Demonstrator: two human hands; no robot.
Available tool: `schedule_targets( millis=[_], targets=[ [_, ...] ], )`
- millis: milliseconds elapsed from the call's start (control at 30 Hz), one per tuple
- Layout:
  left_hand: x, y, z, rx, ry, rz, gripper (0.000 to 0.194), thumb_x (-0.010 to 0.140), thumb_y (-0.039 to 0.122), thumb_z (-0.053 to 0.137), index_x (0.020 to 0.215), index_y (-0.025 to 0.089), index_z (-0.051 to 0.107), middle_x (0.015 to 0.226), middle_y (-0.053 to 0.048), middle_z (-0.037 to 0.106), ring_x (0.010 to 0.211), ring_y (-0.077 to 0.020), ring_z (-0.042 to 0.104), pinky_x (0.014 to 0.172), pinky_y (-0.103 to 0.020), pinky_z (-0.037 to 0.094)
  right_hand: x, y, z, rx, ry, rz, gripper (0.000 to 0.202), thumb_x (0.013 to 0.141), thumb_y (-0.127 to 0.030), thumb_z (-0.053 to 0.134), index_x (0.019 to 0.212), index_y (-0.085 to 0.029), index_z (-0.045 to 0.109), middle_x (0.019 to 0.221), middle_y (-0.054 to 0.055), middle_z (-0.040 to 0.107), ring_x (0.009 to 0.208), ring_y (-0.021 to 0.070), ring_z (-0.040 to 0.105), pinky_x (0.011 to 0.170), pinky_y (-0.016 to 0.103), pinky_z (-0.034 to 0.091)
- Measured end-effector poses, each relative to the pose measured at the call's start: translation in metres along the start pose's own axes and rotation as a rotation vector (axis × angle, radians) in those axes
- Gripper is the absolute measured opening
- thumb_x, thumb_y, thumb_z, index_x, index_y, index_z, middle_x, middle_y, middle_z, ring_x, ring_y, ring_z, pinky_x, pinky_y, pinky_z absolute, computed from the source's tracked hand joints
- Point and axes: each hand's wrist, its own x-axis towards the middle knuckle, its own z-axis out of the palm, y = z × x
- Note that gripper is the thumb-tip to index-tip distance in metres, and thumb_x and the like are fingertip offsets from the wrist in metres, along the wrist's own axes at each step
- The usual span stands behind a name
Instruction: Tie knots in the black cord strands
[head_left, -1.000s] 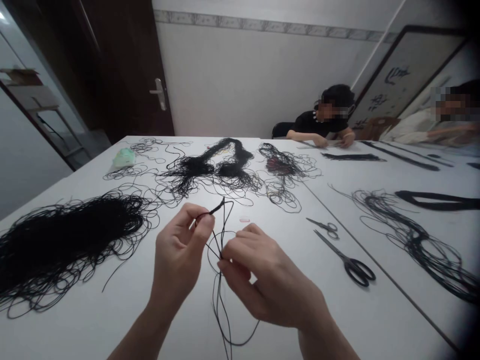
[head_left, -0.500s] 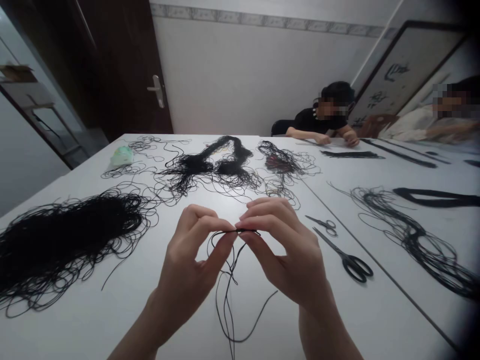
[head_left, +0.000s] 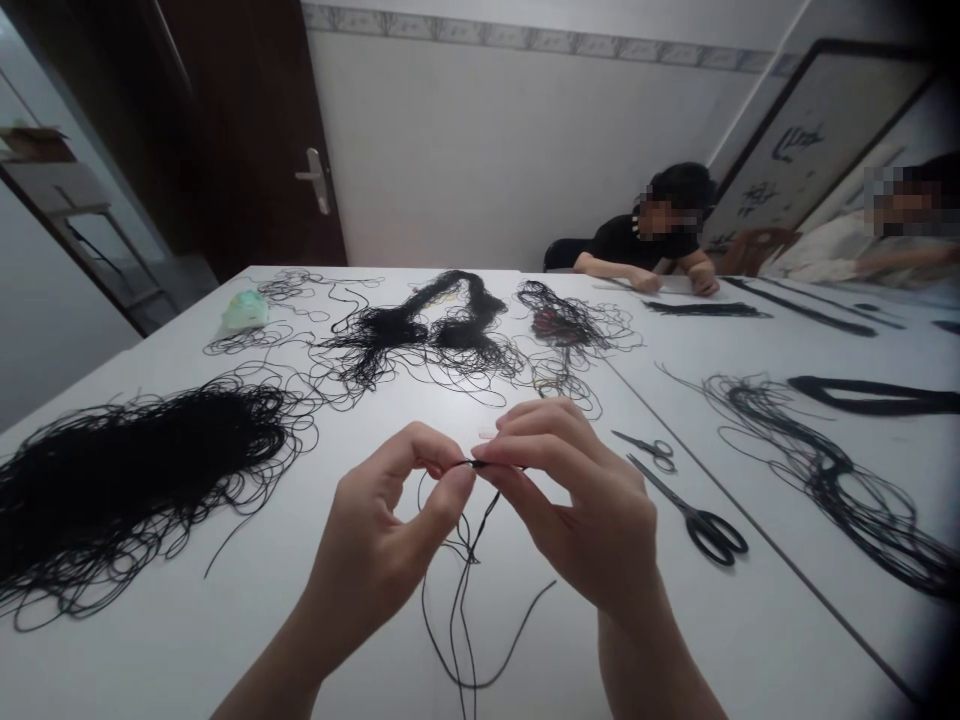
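Note:
Thin black cord hangs in loose strands below my hands, its lower ends trailing over the white table. My left hand pinches the cord between thumb and curled forefinger. Close beside it, my right hand grips the same cord between thumb and fingertips. Only a short dark piece shows between the two pinches; any knot there is too small to make out. To the right of my right hand lie a small pair of scissors and a larger black pair.
A thick heap of black cord lies at the left. More tangled cord spreads across the back, near a pale green packet. Cord bundles lie on the right. Two people sit at the far right, one in black.
My left forefinger has curled in more and the left hand has shifted its pinch. The hanging strands have swung slightly. My right hand keeps nearly the same place.

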Motion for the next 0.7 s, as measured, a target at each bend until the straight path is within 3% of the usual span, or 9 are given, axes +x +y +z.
schedule_targets(
  millis=[300,400,500,600,700],
  targets=[
    [0.001,0.002,0.005,-0.057,0.044,-0.080,0.013,0.083,0.019,0.057,0.071,0.019,0.060,0.067,0.002,0.054,0.064,-0.0112,0.050,0.057,-0.022,0.040,0.000,0.000,0.003,0.037,-0.002,0.022,0.013,0.081,-0.003,0.059,0.085,-0.015,0.056,0.075,0.003,0.059,0.081,0.0148,0.054,0.072,0.033,0.048],
    [0.002,0.001,0.005,-0.056,0.076,-0.029,0.012,0.082,0.018,0.058,0.071,0.019,0.061,0.069,0.001,0.056,0.067,-0.0126,0.051,0.060,-0.024,0.041,0.000,0.000,0.003,0.021,-0.030,0.024,0.014,0.083,-0.004,0.057,0.088,-0.016,0.055,0.078,0.003,0.058,0.084,0.0159,0.054,0.074,0.034,0.048],
    [0.003,0.000,0.005,-0.025,0.115,0.015,0.011,0.083,0.018,0.057,0.072,0.020,0.059,0.070,0.000,0.057,0.069,-0.0134,0.050,0.062,-0.025,0.040,0.000,-0.002,0.003,-0.020,0.026,0.051,0.017,0.083,-0.009,0.057,0.097,-0.016,0.052,0.093,0.008,0.055,0.093,0.0187,0.052,0.076,0.036,0.048],
    [0.004,0.000,0.006,-0.010,0.210,0.041,0.012,0.082,0.019,0.058,0.070,0.020,0.059,0.068,0.001,0.056,0.067,-0.0130,0.050,0.061,-0.024,0.040,-0.002,-0.006,0.006,-0.089,0.050,0.047,0.014,0.082,-0.015,0.057,0.093,-0.016,0.049,0.082,0.005,0.053,0.079,0.0163,0.050,0.065,0.032,0.044],
    [0.005,0.001,0.008,-0.042,0.255,0.052,0.012,0.081,0.018,0.058,0.070,0.020,0.060,0.069,0.001,0.057,0.068,-0.0125,0.052,0.062,-0.023,0.042,-0.003,-0.010,0.014,-0.145,-0.076,0.040,0.010,0.085,-0.014,0.054,0.077,-0.015,0.048,0.063,-0.001,0.049,0.060,0.0110,0.044,0.059,0.029,0.036]
  ],
)
